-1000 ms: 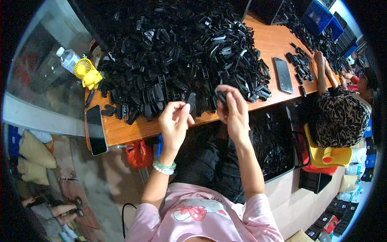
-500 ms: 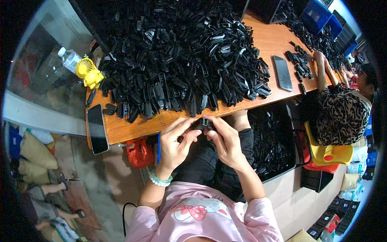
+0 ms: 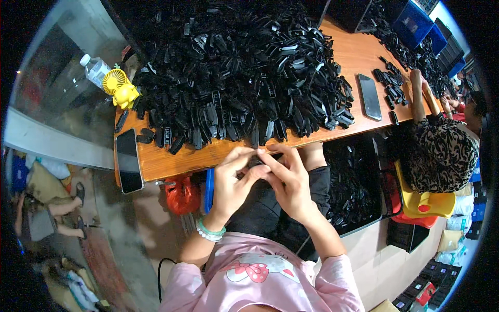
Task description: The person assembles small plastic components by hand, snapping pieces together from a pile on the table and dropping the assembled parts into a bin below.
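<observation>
Two-handed fingertip work at the near edge of a wooden table [image 3: 156, 169], as I see it from the wearer's side. The left hand [image 3: 232, 179] appears to pinch a small black part [image 3: 255, 161] between thumb and forefinger; the part lies between the two hands, above the dark trousers [image 3: 254, 208], and is mostly covered by fingers. The right hand [image 3: 291, 182] meets it with bent fingers, its forefinger reaching across toward the part; whether these fingers grip it or merely press, I cannot tell. The step in hand looks to be close manipulation of this one part; continuing such handling calls for a steady left pinch and fine right-fingertip pressure. Beyond the hands, a broad pile of black parts [image 3: 239, 78] covers much of the table. A dark phone [image 3: 129, 161] and a yellow fan [image 3: 120, 89] lie to the left; a grey phone [image 3: 369, 96] rests to the right of the pile.
</observation>
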Demonstrator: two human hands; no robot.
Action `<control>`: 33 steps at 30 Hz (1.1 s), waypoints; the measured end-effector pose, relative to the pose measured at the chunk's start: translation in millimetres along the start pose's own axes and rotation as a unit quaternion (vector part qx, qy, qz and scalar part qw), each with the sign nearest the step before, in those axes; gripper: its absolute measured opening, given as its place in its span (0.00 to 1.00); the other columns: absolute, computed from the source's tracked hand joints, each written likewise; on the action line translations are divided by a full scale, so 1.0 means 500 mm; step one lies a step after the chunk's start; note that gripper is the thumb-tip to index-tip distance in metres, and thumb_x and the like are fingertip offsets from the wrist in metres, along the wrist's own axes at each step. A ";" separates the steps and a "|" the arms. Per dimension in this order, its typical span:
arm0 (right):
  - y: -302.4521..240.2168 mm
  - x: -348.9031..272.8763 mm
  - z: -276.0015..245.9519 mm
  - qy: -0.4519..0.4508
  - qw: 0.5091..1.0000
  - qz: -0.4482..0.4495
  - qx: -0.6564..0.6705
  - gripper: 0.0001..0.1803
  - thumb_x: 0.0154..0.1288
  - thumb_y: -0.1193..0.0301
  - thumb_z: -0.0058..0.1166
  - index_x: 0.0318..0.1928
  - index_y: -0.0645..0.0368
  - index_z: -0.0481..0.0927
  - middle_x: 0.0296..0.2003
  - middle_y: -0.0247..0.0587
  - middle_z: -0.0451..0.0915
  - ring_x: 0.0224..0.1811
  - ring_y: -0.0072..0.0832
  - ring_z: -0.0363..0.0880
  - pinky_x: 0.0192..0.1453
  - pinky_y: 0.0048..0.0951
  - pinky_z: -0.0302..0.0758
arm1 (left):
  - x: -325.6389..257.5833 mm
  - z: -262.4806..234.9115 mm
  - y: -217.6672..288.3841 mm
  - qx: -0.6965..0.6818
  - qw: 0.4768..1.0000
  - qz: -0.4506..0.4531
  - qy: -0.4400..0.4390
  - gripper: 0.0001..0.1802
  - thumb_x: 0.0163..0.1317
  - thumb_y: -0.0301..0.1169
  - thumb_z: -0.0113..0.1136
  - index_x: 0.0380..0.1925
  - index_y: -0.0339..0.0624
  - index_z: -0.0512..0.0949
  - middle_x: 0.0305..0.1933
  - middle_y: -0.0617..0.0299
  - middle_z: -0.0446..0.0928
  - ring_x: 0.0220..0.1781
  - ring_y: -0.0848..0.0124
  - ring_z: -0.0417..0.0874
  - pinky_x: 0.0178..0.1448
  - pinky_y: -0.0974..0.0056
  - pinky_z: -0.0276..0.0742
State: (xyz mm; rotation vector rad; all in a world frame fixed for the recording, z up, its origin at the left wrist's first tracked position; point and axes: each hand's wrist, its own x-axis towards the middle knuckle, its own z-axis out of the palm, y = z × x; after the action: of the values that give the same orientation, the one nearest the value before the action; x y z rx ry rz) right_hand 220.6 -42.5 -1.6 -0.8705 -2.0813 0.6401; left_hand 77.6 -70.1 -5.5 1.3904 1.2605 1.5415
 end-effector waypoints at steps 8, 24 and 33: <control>0.013 -0.014 -0.007 0.055 0.958 0.113 0.259 0.13 0.50 0.74 0.65 0.37 0.64 0.80 0.32 0.36 0.77 0.38 0.24 0.76 0.41 0.24 0.72 | -0.021 -0.016 -0.003 -0.180 0.976 -0.104 -0.065 0.14 0.57 0.29 0.62 0.42 0.33 0.79 0.34 0.64 0.75 0.22 0.81 0.73 0.24 0.77 0.66; 0.037 -0.039 -0.011 0.093 0.872 0.249 0.412 0.12 0.51 0.80 0.63 0.37 0.67 0.76 0.30 0.39 0.79 0.30 0.20 0.78 0.32 0.20 0.75 | 0.036 -0.010 -0.039 -0.057 0.985 -0.028 -0.163 0.12 0.59 0.29 0.60 0.41 0.33 0.80 0.32 0.61 0.77 0.23 0.79 0.74 0.25 0.75 0.69; 0.067 0.053 0.036 0.114 0.992 0.054 -0.011 0.08 0.53 0.83 0.53 0.35 0.63 0.78 0.33 0.48 0.75 0.35 0.45 0.76 0.37 0.36 0.74 | 0.136 -0.002 -0.073 0.595 0.794 0.123 -0.026 0.09 0.56 0.34 0.58 0.28 0.41 0.74 0.31 0.55 0.72 0.28 0.61 0.80 0.27 0.58 0.75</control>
State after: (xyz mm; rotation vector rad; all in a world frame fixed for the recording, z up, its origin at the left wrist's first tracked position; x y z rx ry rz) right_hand 206.2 -3.7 -22.4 -1.0250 -1.8496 0.5491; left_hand 60.4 3.7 -20.0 2.3845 2.2398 0.7124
